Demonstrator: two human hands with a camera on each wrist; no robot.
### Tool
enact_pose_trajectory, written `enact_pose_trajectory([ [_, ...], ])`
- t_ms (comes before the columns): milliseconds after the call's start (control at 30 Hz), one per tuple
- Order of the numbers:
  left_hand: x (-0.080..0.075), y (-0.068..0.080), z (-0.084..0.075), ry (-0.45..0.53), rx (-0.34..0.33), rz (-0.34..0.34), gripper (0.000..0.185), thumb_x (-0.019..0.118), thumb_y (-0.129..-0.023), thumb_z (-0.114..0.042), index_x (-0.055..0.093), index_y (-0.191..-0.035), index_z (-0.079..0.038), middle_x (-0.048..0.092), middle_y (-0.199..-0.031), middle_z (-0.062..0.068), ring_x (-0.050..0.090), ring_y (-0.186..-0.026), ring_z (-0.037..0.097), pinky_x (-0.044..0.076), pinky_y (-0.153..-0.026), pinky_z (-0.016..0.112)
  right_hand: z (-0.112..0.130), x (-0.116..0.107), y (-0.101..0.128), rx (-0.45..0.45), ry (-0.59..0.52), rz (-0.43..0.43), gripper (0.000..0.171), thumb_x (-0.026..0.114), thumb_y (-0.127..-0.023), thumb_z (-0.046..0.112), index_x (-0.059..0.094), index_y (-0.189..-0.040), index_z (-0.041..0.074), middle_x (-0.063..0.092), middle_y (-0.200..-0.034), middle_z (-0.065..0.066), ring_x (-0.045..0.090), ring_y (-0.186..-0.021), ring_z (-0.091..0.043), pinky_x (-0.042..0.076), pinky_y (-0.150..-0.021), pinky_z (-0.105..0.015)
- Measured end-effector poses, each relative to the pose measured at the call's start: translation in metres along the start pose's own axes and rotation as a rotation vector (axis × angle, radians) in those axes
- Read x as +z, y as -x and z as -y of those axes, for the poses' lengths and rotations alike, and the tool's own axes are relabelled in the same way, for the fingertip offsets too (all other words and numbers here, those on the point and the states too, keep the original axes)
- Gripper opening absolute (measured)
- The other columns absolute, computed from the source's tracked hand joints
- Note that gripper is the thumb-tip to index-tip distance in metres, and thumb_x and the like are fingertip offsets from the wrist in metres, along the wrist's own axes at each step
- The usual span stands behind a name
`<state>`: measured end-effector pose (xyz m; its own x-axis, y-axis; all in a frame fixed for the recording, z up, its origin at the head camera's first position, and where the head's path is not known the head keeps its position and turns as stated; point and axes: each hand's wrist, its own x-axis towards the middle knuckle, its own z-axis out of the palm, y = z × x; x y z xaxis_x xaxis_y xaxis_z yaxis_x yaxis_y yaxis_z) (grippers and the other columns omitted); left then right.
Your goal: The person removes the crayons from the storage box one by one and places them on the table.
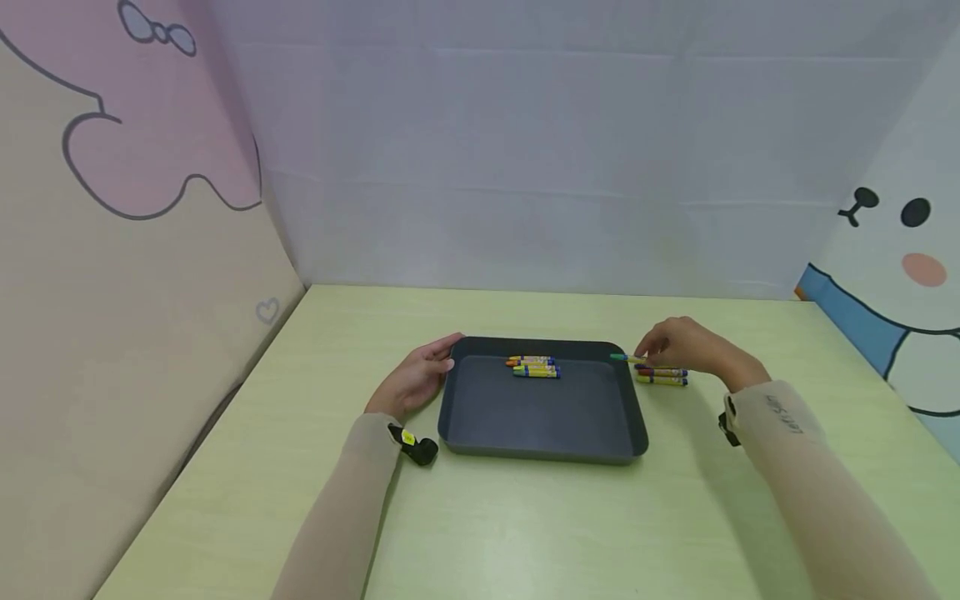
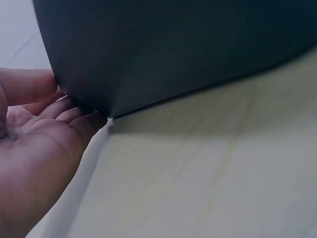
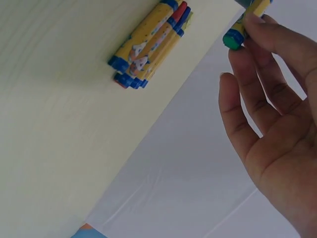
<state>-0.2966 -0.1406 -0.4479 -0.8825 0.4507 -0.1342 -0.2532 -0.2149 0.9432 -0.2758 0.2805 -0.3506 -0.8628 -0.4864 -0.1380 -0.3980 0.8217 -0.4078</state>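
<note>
A dark grey rectangular tray point(image 1: 540, 425) lies on the table. My left hand point(image 1: 411, 382) grips its left edge; in the left wrist view the thumb presses the outer side and the fingers curl under the tray's corner. Several yellow-wrapped crayons point(image 1: 537, 374) lie side by side in the tray's upper half, orange and yellow-green tips pointing left. Between thumb and fingertips, my right hand point(image 1: 688, 347) pinches a green crayon point(image 1: 619, 357) over the tray's right rim. Below that hand, a small group of crayons point(image 3: 144, 42) sits on the table, a red tip among them.
The light wooden table point(image 1: 525, 533) reaches back to a pale cloth wall point(image 1: 510, 167). A pink and cream printed panel point(image 1: 150, 275) stands at the left, and another with a white cartoon face point(image 1: 885, 267) at the right.
</note>
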Motion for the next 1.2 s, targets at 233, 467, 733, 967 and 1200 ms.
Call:
enact_pose_trajectory([
  [233, 0.000, 0.000, 0.000, 0.011, 0.004, 0.008, 0.060, 0.037, -0.097, 0.012, 0.022, -0.153, -0.002, 0.002, -0.163, 0.006, 0.004, -0.149, 0.018, 0.040, -0.087, 0.015, -0.011, 0.001, 0.012, 0.040, -0.049, 0.009, 0.019, 0.065, -0.088, 0.006, 0.073, -0.105, 0.002, 0.071, -0.096, -0.009, 0.064, -0.085, -0.020, 0.053, -0.072, -0.037],
  [467, 0.000, 0.001, 0.002, 0.004, 0.002, 0.011, 0.059, 0.037, -0.097, 0.011, 0.022, -0.152, -0.002, 0.006, -0.163, 0.007, 0.008, -0.148, 0.019, 0.040, -0.090, 0.015, -0.020, 0.003, 0.021, 0.060, -0.074, 0.007, 0.020, 0.063, -0.089, 0.005, 0.071, -0.107, 0.000, 0.070, -0.099, -0.013, 0.064, -0.086, -0.023, 0.053, -0.073, -0.037],
  [733, 0.000, 0.003, 0.000, 0.002, 0.011, 0.016, 0.059, 0.036, -0.097, 0.011, 0.021, -0.153, -0.002, 0.012, -0.162, 0.010, 0.014, -0.148, 0.024, 0.041, -0.096, 0.018, -0.029, 0.007, 0.027, 0.039, -0.087, 0.016, 0.020, 0.063, -0.089, 0.004, 0.071, -0.106, -0.002, 0.070, -0.100, -0.015, 0.064, -0.085, -0.023, 0.053, -0.071, -0.034],
  [967, 0.001, 0.003, -0.001, 0.011, 0.017, 0.021, 0.060, 0.035, -0.097, 0.012, 0.019, -0.153, -0.002, 0.013, -0.162, 0.010, 0.016, -0.148, 0.024, 0.042, -0.094, 0.017, -0.036, 0.012, 0.031, 0.054, -0.113, 0.028, 0.019, 0.065, -0.088, 0.003, 0.072, -0.105, -0.002, 0.069, -0.104, -0.018, 0.064, -0.088, -0.026, 0.054, -0.073, -0.034],
  [1200, 0.002, 0.003, -0.001, 0.021, 0.016, 0.019, 0.059, 0.035, -0.097, 0.012, 0.020, -0.153, -0.002, 0.015, -0.161, 0.011, 0.019, -0.147, 0.025, 0.043, -0.094, 0.017, -0.041, 0.018, 0.032, 0.048, -0.104, 0.035, 0.017, 0.066, -0.086, 0.001, 0.073, -0.102, 0.000, 0.070, -0.100, -0.016, 0.063, -0.084, -0.022, 0.053, -0.070, -0.032],
])
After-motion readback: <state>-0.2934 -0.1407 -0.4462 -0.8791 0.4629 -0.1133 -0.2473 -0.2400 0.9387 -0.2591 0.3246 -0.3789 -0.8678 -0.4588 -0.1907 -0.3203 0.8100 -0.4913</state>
